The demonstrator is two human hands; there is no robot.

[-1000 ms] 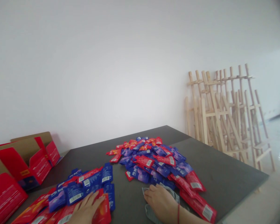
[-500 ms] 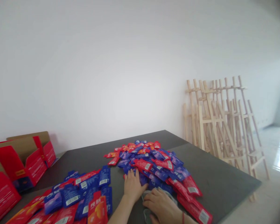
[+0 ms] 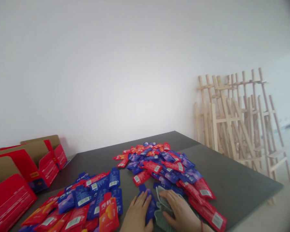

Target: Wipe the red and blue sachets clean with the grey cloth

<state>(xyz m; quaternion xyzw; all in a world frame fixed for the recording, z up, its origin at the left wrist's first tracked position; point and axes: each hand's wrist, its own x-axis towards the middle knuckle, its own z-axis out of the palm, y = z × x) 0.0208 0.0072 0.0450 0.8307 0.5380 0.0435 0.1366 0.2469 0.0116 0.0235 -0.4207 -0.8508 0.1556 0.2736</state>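
My left hand (image 3: pixel 138 211) lies over a blue pouch (image 3: pixel 151 208) near the front of the table. Its fingers are laid across the pouch and the thumb is lower down, so the hand is closed on it. Right beside it, my right hand (image 3: pixel 180 209) has its fingers curled on a limp grey-green item (image 3: pixel 162 206) with pale edges; its kind I cannot make out. A red pouch (image 3: pixel 140 178) rests just beyond my left hand, at the edge of a pile of red and blue pouches (image 3: pixel 168 175). Barcodes show on several of them.
Another heap of red and blue pouches (image 3: pixel 96 193) covers the table's left front. Open red cardboard boxes (image 3: pixel 48 167) stand at the far left. The dark table (image 3: pixel 241 183) ends at the right, with wooden easels (image 3: pixel 228 122) leaning on the wall behind.
My left hand has drawn back from the pile towards me, with a blue pouch now under its fingers. My right hand stays on the grey-green item. The view has turned slightly left.
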